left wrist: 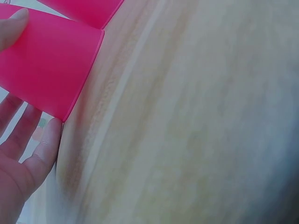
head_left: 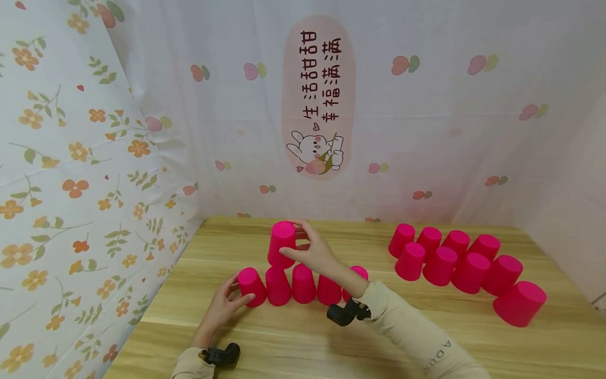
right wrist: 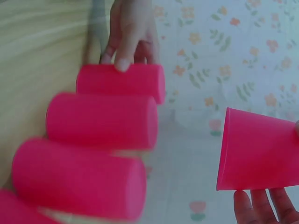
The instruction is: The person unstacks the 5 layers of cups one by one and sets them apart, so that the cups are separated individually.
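- The left hand [head_left: 222,308] holds the leftmost cup [head_left: 252,288], which stands upside down on the table [head_left: 284,337]; the thumb is on the near side and the fingers go around the other side, clamped on this cup
- In the left wrist view these fingers are spread a little from each other, and one fingertip is at the rim
- The right hand [head_left: 316,253] holds the raised cup [head_left: 280,241] in the air, with its narrow end up; thumb and fingers are clamped on it from two opposite sides
- The raised cup is above the left part of the row – the right wrist view shows a gap between it and the cups below
- The row has five pink cups, all upside down, side by side; the rightmost cup [head_left: 358,272] is partly hidden by the right forearm
- To the right, well apart from the row, stand nine other cups [head_left: 440,267], also upside down and close together
- A white cloth [head_left: 227,137] with fruits, writing and a rabbit hangs behind the table
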Available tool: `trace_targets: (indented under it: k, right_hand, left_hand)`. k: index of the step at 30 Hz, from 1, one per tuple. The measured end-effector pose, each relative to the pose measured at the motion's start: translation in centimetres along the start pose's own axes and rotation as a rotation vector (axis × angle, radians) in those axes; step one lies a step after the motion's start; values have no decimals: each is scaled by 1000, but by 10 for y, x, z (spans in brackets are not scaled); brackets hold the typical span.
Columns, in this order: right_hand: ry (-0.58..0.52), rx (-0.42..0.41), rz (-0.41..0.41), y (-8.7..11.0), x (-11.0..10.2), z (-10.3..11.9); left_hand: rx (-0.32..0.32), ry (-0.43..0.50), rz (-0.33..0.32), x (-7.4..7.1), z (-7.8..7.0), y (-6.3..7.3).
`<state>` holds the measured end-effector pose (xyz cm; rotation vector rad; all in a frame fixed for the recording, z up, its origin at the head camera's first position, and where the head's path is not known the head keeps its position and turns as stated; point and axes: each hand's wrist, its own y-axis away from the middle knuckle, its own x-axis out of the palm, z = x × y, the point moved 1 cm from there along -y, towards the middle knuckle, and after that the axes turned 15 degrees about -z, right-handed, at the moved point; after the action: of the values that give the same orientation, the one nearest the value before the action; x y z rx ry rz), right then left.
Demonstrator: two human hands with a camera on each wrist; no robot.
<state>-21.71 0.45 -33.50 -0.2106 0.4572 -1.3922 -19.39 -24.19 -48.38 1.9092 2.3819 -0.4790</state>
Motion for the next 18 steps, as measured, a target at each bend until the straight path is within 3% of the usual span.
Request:
trace_targets:
  k: [5, 11, 18]
  right_hand:
    - [15, -5, -74, 5, -32, -3]
    - [63, -20, -179, 7, -80, -32]
    - [179, -38, -305, 33, -136, -46]
  left_hand:
    - [10, -6, -5, 0, 3, 0]
    - [-11, 1, -10, -1, 2, -1]
    - [-34, 5, -1, 0, -20, 6]
